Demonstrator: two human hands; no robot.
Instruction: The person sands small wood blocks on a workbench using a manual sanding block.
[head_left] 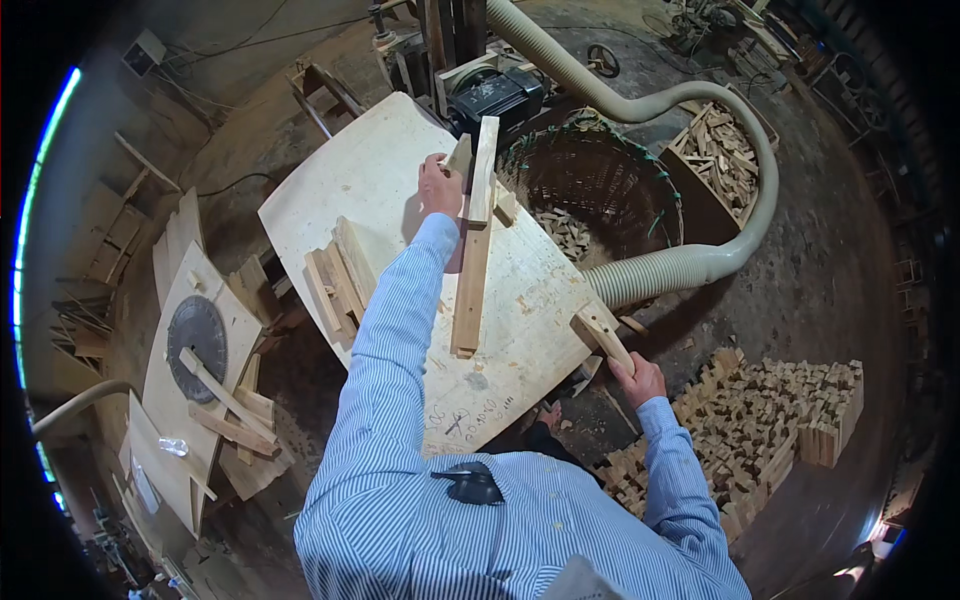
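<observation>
Currently two grips closed: my left hand (440,190) on one wood block (459,154), my right hand (640,382) on one wooden bar (606,338).

Dim indoors. Dark, dusty floor (810,290) at right; grey wall (90,140) upper left. Bright light strip (36,183) curving along left edge, small glow (882,530) lower right. Pale wooden table (540,315) mid-frame.

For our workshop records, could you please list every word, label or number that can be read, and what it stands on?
Tabletop: dark handwriting, letters and digits, by the near edge; not copied out here.
Saw blade and motor: any print is too small to read.
</observation>
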